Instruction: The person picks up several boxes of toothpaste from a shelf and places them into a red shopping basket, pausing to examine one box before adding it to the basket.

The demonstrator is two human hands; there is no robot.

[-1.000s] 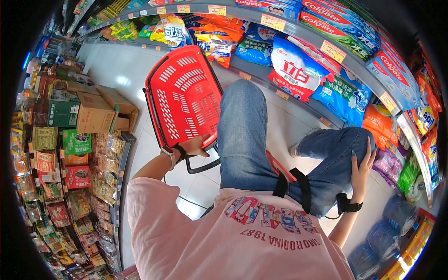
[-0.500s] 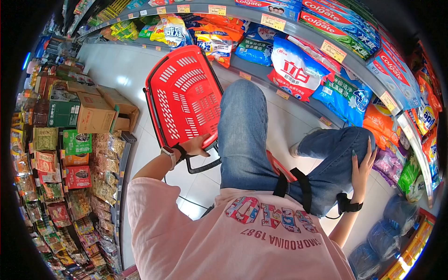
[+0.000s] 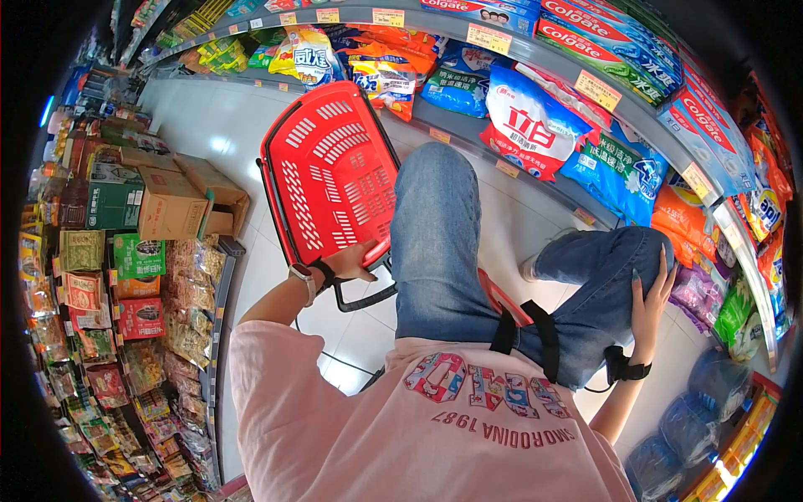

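Observation:
A red plastic shopping basket [image 3: 330,171] with slotted sides and a black handle [image 3: 365,299] stands tilted on the floor beside my bent leg. My left hand [image 3: 350,261] is closed over its near rim; some of the fingertips are hidden. On the other side, my right hand [image 3: 649,305] lies on my jeans [image 3: 598,268] at the knee, fingers stretched out and holding nothing. Both wrists wear black straps, and the left one also has a watch [image 3: 304,282].
Ahead, a curved-looking shelf holds laundry detergent bags [image 3: 535,121] and toothpaste boxes [image 3: 707,134]. Packaged snacks and cardboard boxes [image 3: 171,203] fill the shelving on the left. Large blue water bottles [image 3: 690,428] stand at the lower right.

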